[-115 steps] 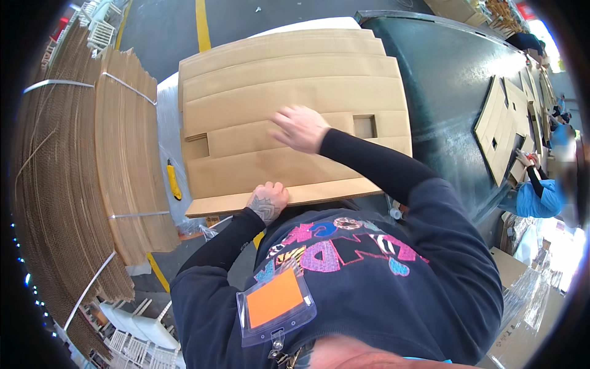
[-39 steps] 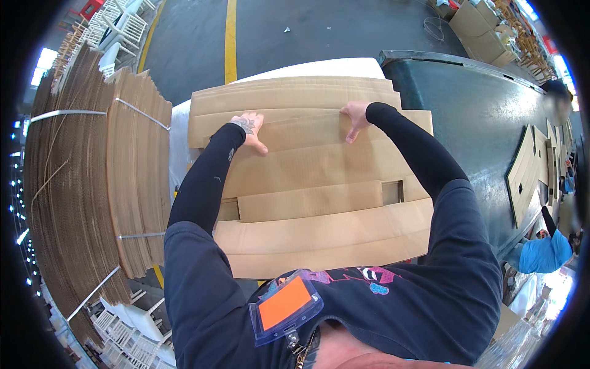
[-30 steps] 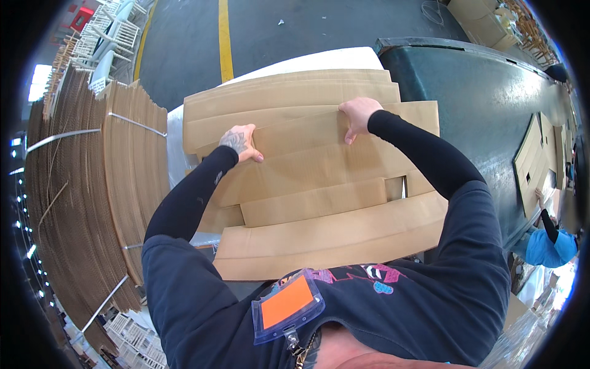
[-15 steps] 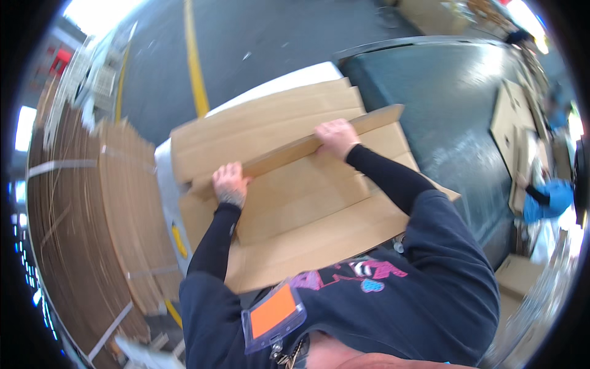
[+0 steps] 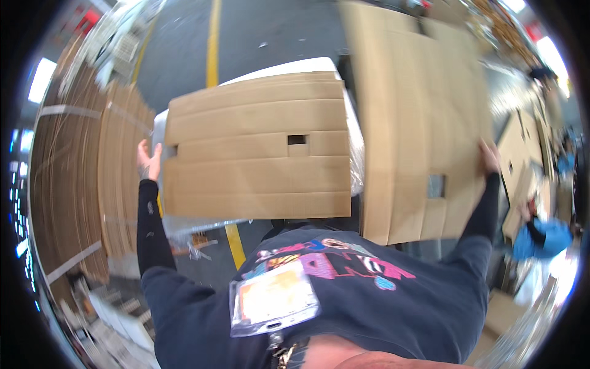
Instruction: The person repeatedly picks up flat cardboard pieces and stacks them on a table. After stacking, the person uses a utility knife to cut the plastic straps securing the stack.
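Your right hand grips one sheet at two o'clock, off the pile; more wait. Your left hand, nine o'clock, is open.

The big cardboard sheet is looking brown, papery and dull, with creases running along it. The cardboard pile is showing a smooth, matt top. The tall cardboard stack is showing rough edges. The clear plastic badge holder is shining. The dark shirt is looking like soft, dull cloth. Crinkly plastic wrap is glinting.
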### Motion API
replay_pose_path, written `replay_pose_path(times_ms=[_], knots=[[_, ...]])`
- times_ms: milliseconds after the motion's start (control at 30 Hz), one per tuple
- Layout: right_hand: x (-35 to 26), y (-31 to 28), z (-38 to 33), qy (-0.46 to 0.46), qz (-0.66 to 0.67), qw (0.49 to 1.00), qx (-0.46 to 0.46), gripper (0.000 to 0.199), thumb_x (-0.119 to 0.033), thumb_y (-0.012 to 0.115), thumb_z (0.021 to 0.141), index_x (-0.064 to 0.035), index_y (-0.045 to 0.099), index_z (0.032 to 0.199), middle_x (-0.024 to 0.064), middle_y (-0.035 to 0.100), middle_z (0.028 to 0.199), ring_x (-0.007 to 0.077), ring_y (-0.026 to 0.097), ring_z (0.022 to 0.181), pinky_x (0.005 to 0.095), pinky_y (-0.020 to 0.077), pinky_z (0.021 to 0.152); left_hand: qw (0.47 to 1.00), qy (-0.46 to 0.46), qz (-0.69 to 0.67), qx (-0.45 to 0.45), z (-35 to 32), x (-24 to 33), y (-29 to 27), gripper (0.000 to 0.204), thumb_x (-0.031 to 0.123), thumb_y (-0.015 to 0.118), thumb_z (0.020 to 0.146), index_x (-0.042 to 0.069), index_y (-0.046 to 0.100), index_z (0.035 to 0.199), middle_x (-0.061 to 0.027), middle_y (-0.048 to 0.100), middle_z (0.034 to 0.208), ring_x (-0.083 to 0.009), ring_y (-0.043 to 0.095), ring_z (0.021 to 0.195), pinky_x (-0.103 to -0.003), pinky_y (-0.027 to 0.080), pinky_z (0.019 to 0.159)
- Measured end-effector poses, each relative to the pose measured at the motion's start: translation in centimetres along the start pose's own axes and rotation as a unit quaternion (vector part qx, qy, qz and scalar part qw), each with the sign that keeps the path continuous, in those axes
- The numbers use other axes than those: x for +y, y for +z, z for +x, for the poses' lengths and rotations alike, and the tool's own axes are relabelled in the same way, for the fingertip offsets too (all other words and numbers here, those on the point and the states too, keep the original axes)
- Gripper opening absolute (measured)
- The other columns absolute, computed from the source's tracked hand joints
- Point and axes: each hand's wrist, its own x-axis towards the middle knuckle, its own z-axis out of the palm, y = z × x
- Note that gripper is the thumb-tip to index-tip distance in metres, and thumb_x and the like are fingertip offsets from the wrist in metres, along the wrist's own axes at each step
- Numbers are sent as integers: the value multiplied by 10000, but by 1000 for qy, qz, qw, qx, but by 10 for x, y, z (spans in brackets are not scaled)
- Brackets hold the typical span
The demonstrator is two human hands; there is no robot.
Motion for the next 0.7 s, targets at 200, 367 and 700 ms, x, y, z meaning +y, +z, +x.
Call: replay_pose_path(times_ms=[200, 367, 700], knots=[[165, -52, -71, 411, -78, 903, 94, 961, -772, 686, 660, 33, 663, 1184, 182, 650, 1241, 301, 598, 1166, 403, 468, 979, 915, -286, 281, -44, -107, 2, 50, 884, 497, 778, 757, -59, 452, 1362, -285, 523, 1361, -430, 502, 1277, -473, 418, 1072], [147, -32, -49, 294, -523, 750, 281, 1068, -780, 666, 703, 61, 512, 1343, 330, 574, 1246, 416, 616, 1106, 462, 488, 964, 940, -260, 177, -133, -127, -17, 113, 881, 514, 745, 786, -48, 439, 1391, -283, 481, 1410, -404, 465, 1320, -440, 383, 1108], [-150, 277, -305, 50, 271, 923, -269, 633, -379, 550, 992, 56, 402, 1428, 251, 546, 1361, 323, 559, 1240, 385, 431, 1031, 937, -285, 159, -123, -71, -136, 40, 830, 562, 610, 881, -37, 418, 1422, -273, 479, 1425, -392, 451, 1341, -446, 369, 1113]])
